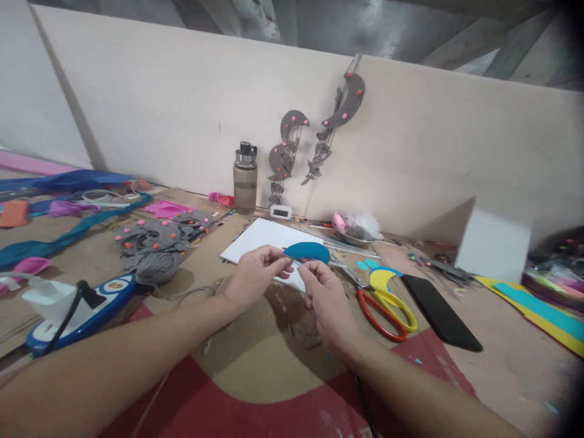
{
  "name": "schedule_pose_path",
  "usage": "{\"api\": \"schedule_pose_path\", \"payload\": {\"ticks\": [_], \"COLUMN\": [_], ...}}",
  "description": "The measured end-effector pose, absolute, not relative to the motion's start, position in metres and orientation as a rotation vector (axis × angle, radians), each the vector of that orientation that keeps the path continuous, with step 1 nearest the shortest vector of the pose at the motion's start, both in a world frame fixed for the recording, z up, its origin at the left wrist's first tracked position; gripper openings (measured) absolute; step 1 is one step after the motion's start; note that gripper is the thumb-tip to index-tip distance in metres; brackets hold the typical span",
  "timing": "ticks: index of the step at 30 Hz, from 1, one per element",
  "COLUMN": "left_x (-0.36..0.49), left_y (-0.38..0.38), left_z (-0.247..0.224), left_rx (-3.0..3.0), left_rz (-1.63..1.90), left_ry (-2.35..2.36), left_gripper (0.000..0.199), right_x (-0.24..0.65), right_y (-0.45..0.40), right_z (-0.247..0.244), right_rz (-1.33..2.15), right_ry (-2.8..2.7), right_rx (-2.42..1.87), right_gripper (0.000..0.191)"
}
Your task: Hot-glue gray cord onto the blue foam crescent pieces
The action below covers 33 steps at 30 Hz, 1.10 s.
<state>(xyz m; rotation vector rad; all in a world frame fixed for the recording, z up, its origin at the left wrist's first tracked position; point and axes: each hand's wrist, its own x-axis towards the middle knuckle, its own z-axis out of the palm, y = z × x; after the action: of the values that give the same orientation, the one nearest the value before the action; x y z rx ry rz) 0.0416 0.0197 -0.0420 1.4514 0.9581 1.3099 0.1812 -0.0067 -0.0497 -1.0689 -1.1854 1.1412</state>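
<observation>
My left hand [262, 267] and my right hand [326, 298] are close together in front of me, thumbs and fingers pinched. A thin pale line runs between the fingertips; whether it is thread or a needle I cannot tell. Right behind the fingers is a rounded blue felt-like piece [308, 250], its lower edge partly covered by them. I cannot tell whether they grip it. Beneath it lies a white board [260, 234]. Scissors with one red and one yellow handle [383, 328] lie just right of my right hand, blades toward the board.
Right of the scissors lies a black phone [440, 310]. A water bottle [245, 182] and small digital clock [280, 212] stand by the wall, where grey crescent hangings [349, 100] hang. On the left are a grey yarn ball [157, 267] and a blue power strip [104, 313].
</observation>
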Motion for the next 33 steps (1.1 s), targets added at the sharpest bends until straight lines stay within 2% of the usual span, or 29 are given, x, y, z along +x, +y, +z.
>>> {"api": "schedule_pose_path", "payload": {"ticks": [8, 33], "left_x": [0.045, 0.046], "left_y": [0.019, 0.02], "left_z": [-0.049, -0.055], "left_rx": [1.262, 1.074], "left_rz": [1.232, 1.204], "left_ry": [0.806, 0.67], "left_gripper": [0.02, 0.02], "right_x": [0.185, 0.183], "right_y": [-0.001, -0.004], "right_z": [-0.057, -0.056], "right_rz": [1.027, 1.036], "right_ry": [-1.182, -1.156], "right_rx": [-1.136, -1.142], "right_gripper": [0.024, 0.023]}}
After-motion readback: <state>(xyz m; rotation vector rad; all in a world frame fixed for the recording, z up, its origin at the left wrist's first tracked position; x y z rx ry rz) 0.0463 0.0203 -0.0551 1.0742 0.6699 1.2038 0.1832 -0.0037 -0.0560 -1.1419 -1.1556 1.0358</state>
